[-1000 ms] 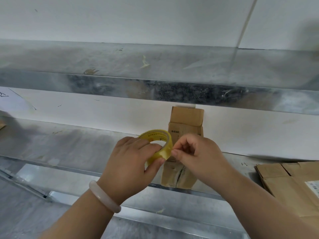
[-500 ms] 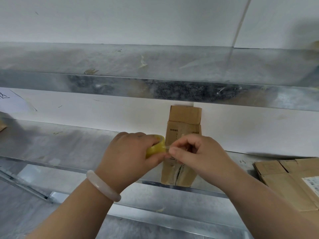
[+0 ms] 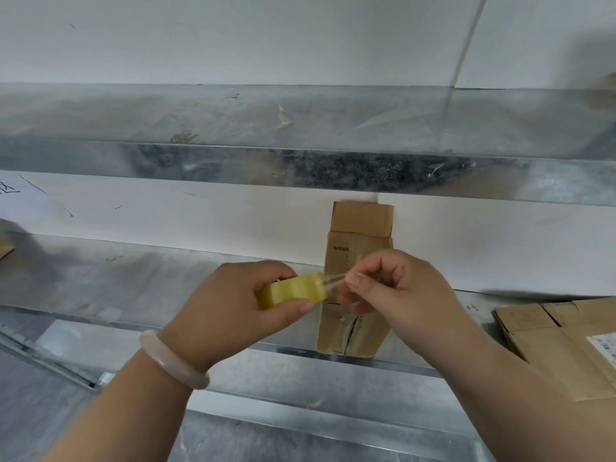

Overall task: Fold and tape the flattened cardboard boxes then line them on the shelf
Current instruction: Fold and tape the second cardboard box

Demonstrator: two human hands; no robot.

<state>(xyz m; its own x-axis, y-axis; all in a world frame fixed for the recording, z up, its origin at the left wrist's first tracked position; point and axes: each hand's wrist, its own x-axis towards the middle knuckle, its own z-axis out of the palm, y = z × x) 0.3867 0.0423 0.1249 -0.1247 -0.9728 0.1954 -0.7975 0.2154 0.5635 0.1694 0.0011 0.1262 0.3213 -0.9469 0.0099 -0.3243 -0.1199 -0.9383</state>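
Note:
My left hand [image 3: 233, 308] grips a yellow roll of clear tape [image 3: 290, 291], held edge-on in front of me. My right hand [image 3: 396, 295] pinches the loose tape end [image 3: 335, 281] between thumb and forefinger, a short strip pulled out from the roll. Behind both hands a narrow folded cardboard box [image 3: 358, 258] lies on the metal shelf [image 3: 116, 281], its far flap up against the white wall and its near end at the shelf's front edge. My hands hide the middle of the box.
A stack of flattened cardboard boxes [image 3: 563, 341] lies on the shelf at the right, one bearing a white label. An upper metal shelf [image 3: 233, 128] runs across above. A cardboard corner [image 3: 5, 250] shows at the far left. A lower metal ledge [image 3: 300, 378] sits below the shelf's edge.
The roll has turned from face-on to edge-on in my left hand. My right hand has picked the tape end free and drawn it a little to the right.

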